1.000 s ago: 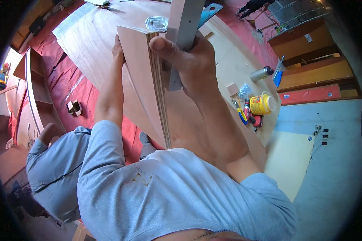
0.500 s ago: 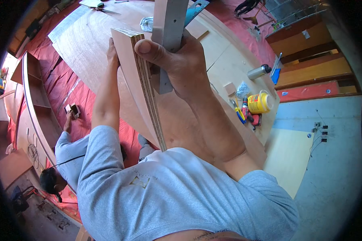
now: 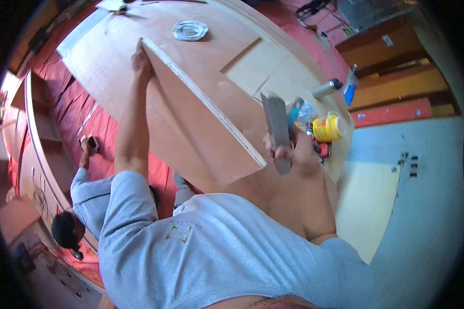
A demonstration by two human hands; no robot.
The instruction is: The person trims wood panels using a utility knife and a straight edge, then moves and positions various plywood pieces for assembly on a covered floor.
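Observation:
My left hand (image 3: 142,63) grips the far corner of a wooden panel (image 3: 191,131), fingers wrapped round its edge. The panel is tilted, and its pale layered plywood edge (image 3: 203,100) runs from that hand down to the right. Beside the near end of this edge, my right hand (image 3: 301,157) is closed round a long grey bar-shaped block (image 3: 277,121), somewhat blurred. A teal piece (image 3: 294,113) shows just behind the block; whether the hand holds it too is unclear.
A wide wooden worktable (image 3: 98,49) carries a clear plastic-looking roll (image 3: 190,31), a yellow tub (image 3: 329,127), a red drill (image 3: 324,149) and a metal bottle (image 3: 327,88). At left, a co-worker (image 3: 95,193) crouches by a curved shelf unit (image 3: 46,118) on red floor sheeting.
My right hand has moved right and lower with the grey block, away from the panel's upper part. The panel has turned, its near end swinging right. My left hand stays on the far corner.

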